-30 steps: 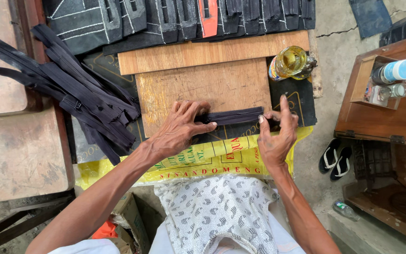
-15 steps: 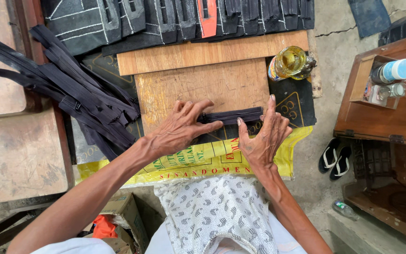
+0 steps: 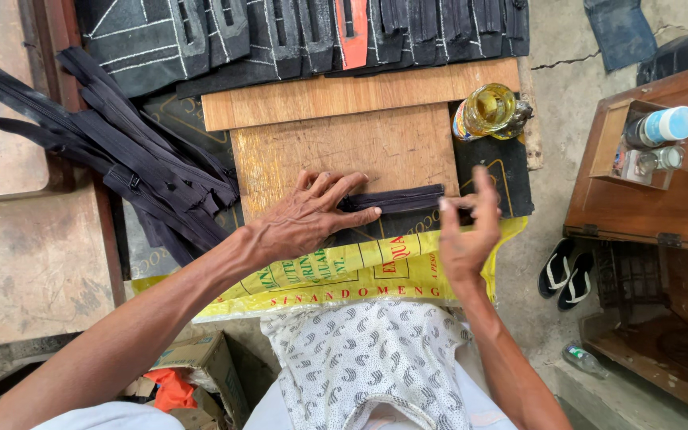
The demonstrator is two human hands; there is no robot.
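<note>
Head view: left hand (image 3: 308,219) presses black zipper (image 3: 396,199); jar (image 3: 489,111) holds amber liquid.

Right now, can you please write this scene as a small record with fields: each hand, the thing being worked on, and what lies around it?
left hand: pressed flat on the black zipper strip, fingers spread
right hand: raised above the strip's right end, fingers loosely curled, holding nothing
work surface: wooden board, over a yellow printed sack
left side: pile of black zippers
top: row of dark cut fabric pieces
right of board: jar of yellow liquid
</note>
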